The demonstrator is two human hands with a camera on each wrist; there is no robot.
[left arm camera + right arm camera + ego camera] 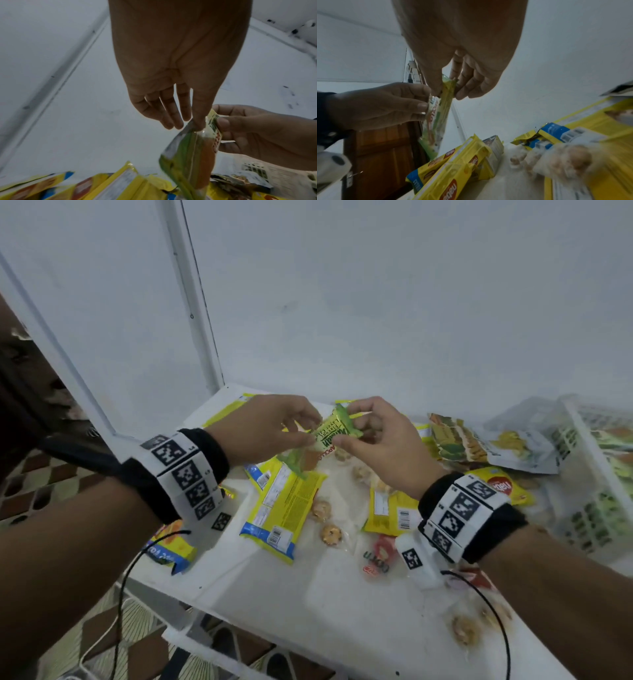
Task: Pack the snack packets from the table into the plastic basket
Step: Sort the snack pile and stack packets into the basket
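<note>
Here both hands meet above the white table (260, 587), each pinching the same small green-and-yellow cake packet (334, 431). The left hand (263, 429) grips the packet's lower end between thumb and forefinger; in the left wrist view its other fingers (169, 108) hang straight and clear of the wrapper. The right hand (380, 440) closes thumb and curled fingers on the upper end. A second, paler green packet (297, 462) hangs below the left hand, seemingly joined to the first; the wrist views show the pair as one long strip dangling toward the table.

Directly beneath the hands lies a large yellow biscuit packet (286, 508), barcode side up, with a clear bag of round cookies (330, 534) just beside it on the right-hand side. Under the right wrist rests another yellow packet (388, 511). Beyond the right hand, further to its right, are a brown-and-green snack bag (452, 440) and a silvery bag (517, 450), the latter touching the white plastic basket (596, 474), which already holds some packets. Below the left wrist an orange-and-blue packet (171, 549) overhangs the table edge. The scattered packets lie between the hands and the basket.
</note>
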